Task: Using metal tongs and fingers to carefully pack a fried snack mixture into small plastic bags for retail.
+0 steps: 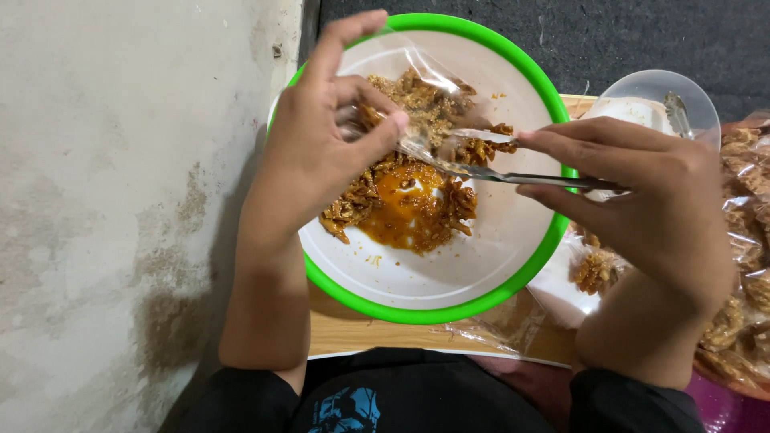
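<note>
snack bags (742, 265): cut off at right edge | tongs (529, 178): handle hidden in right hand (666, 208)

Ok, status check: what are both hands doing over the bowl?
Left hand pinching clear plastic bag. Right hand gripping metal tongs, tips at the snack pieces. White, green-rimmed bowl underneath. Nothing blocking.

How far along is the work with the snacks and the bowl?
Done: a heap of snacks and orange sauce already lie in the bowl. In hand: the left hand holds a clear bag while the right hand works tongs. Left: more bagged snacks at right.
</note>
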